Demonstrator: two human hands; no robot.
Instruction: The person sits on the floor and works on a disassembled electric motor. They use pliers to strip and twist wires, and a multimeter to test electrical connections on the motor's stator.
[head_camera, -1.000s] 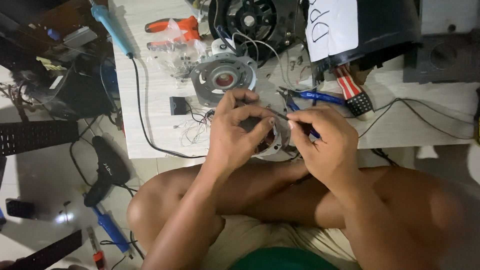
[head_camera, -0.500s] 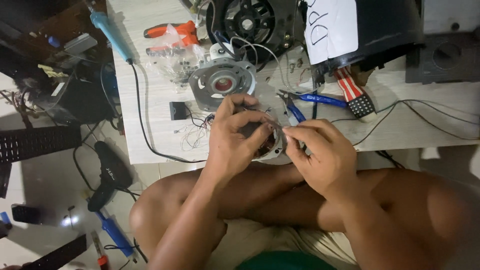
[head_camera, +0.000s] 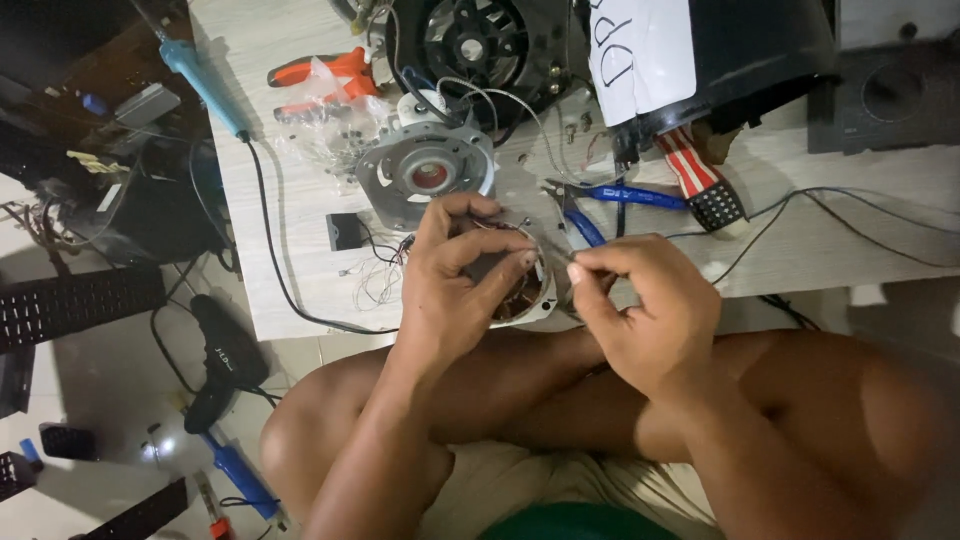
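- Left hand (head_camera: 455, 285) cups a round motor stator (head_camera: 520, 290) at the table (head_camera: 300, 270) edge, over the lap; fingers curl over its top rim, thumb on the near side, gripping it.
- Copper windings show inside the stator's ring.
- Right hand (head_camera: 645, 310) just right of the stator, thumb and forefinger pressed together on something thin at its rim; too small to tell what.
- Grey motor housing (head_camera: 425, 170) with red centre lies on the table just behind the left hand.
- Blue pliers (head_camera: 600, 205) behind the right hand, near it.
- Orange pliers (head_camera: 320, 80) and blue soldering iron (head_camera: 205, 80) far left on the table, well apart from the hands.
- Black fan (head_camera: 470, 45) at the table's far side.
- Small black box (head_camera: 345, 232) left of the left hand.
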